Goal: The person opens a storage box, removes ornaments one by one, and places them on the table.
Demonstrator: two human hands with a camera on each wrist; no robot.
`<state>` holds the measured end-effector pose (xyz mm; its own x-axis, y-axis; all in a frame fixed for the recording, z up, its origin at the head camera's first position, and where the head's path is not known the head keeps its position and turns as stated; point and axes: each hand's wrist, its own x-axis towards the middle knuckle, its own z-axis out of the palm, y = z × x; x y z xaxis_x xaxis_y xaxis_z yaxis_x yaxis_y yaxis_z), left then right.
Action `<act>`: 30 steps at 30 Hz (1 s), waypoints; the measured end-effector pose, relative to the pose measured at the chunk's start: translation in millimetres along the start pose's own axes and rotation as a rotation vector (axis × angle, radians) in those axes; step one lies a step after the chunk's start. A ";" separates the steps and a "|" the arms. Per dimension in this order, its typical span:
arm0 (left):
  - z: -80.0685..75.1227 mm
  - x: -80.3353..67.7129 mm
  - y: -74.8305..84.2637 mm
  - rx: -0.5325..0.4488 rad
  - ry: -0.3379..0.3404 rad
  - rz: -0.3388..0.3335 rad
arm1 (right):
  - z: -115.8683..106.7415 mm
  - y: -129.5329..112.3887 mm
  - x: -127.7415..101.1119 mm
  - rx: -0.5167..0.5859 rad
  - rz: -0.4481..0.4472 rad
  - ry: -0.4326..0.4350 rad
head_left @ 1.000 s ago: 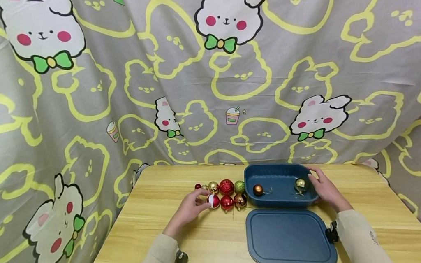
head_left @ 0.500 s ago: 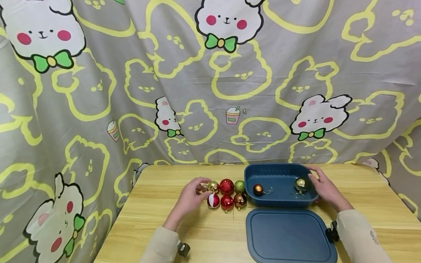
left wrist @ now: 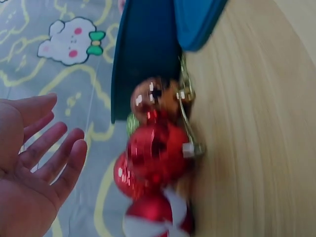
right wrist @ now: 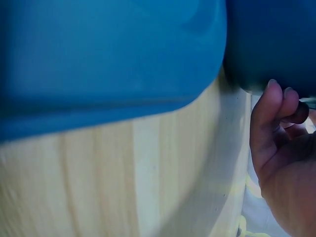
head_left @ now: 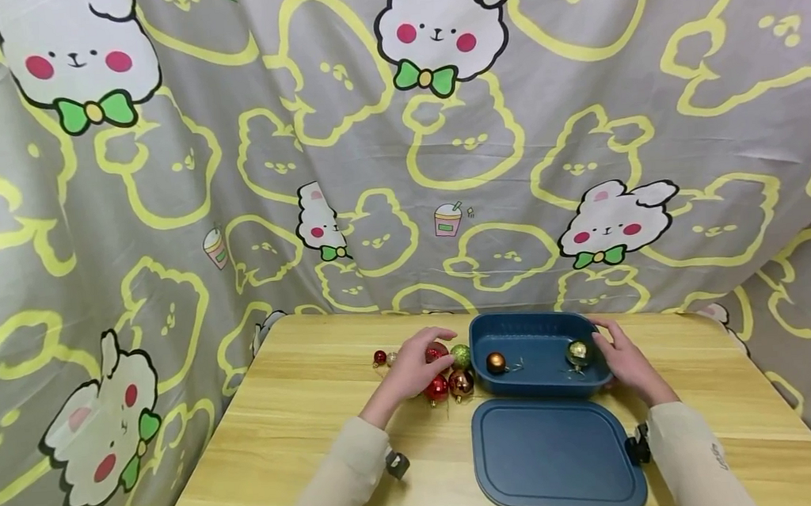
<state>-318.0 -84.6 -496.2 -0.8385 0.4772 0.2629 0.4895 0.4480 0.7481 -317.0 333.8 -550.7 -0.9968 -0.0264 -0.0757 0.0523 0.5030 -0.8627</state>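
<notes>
My left hand (head_left: 414,366) hovers over a cluster of Christmas baubles, fingers spread and relaxed with nothing held. Beside its fingertips are a green glitter bauble (head_left: 460,357), a shiny red bauble (head_left: 436,390) and a copper bauble (head_left: 462,384). A red-and-white bauble (left wrist: 165,217), covered by the hand in the head view, shows in the left wrist view. At the right end of a blue box (head_left: 530,386), my right hand (head_left: 626,359) grips the rim with curled fingers. Inside lie a small copper bauble (head_left: 496,363) and a gold-green bauble (head_left: 578,353).
A flat blue lid (head_left: 557,455) lies in front of the box on the wooden table (head_left: 250,456). Left of the left hand sits a tiny red bauble (head_left: 380,357) with a pale one (head_left: 392,359) near it. A patterned curtain (head_left: 368,145) hangs behind the table.
My left hand has moved right from the left end of the bauble cluster to above its middle, leaving the small baubles uncovered. The right hand has stayed at the box.
</notes>
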 end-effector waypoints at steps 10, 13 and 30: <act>38.6 30.5 23.6 -0.054 -0.067 0.017 | -3.4 0.4 1.0 0.046 -0.021 -0.003; 56.3 41.7 29.5 -0.078 -0.091 0.023 | -3.7 2.0 0.7 0.092 -0.025 -0.027; 126.4 88.9 44.0 -0.080 -0.120 -0.042 | -8.2 0.3 0.1 0.175 0.004 -0.099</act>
<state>-340.8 73.1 -517.0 -0.8209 0.5482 0.1597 0.4302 0.4099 0.8043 -317.6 341.0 -546.9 -0.9861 -0.1144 -0.1206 0.0743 0.3460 -0.9353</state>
